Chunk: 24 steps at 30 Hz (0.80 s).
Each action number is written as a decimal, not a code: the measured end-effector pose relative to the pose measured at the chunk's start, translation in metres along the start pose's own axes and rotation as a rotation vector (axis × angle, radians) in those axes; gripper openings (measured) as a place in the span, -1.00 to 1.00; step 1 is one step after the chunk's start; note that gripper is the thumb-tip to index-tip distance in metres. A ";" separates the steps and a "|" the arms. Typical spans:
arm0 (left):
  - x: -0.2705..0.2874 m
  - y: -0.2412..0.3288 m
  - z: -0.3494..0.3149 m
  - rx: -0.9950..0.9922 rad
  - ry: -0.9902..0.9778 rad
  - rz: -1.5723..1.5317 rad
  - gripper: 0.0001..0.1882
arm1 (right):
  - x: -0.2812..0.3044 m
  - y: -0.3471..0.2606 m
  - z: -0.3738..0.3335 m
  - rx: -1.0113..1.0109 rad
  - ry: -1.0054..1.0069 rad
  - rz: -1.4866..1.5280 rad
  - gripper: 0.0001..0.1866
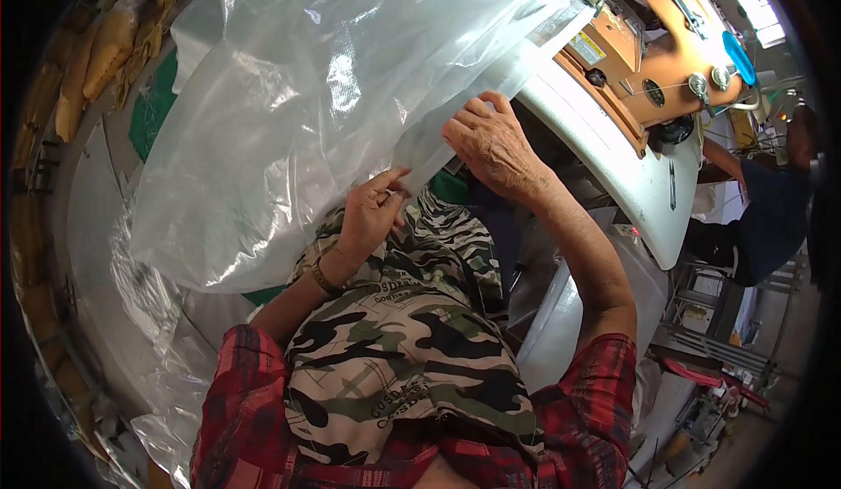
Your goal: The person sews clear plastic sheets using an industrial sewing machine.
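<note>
A large sheet of clear plastic film [263, 130] spreads in loose folds from the sewing machine [653, 86] down toward my lap. My right hand [495, 146] is closed, its curled fingers pinching the near edge of the film beside the white table edge. Lower and to the left, my left hand [372, 216] has its fingers bent together at the film's lower edge, close above my lap. The film partly hides what the left fingertips grip. A bracelet [326, 281] circles my left wrist. The orange-tan machine stands to the right of the film, which reaches its near end.
The white sewing table [626, 169] curves along the right, with a thin dark tool [673, 184] lying on it. Another person [766, 218] in dark clothes is at the far right. More crumpled film [158, 314] lies at left. A camouflage apron [403, 340] covers my lap.
</note>
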<state>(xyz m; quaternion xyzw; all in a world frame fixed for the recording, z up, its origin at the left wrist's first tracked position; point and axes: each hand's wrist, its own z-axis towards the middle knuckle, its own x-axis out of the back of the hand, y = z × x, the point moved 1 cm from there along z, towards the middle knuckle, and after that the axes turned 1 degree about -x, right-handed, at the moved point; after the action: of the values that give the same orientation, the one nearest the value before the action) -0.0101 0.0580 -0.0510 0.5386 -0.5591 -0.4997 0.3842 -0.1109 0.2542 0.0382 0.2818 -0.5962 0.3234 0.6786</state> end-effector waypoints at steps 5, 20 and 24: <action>-0.005 -0.004 -0.004 -0.420 0.146 0.126 -0.59 | 0.007 -0.005 0.002 -0.057 -0.005 0.148 -0.92; -0.016 0.010 0.004 -0.597 0.250 0.241 -0.71 | 0.020 -0.027 0.004 0.146 0.006 -0.002 -0.85; -0.010 -0.003 0.010 -0.567 0.219 0.182 -0.78 | 0.022 -0.031 0.007 0.201 0.013 0.007 -0.90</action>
<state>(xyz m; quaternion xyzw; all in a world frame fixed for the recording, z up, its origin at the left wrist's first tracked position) -0.0175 0.0694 -0.0549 0.4084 -0.3986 -0.5384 0.6200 -0.0893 0.2317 0.0610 0.3443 -0.5575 0.3857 0.6495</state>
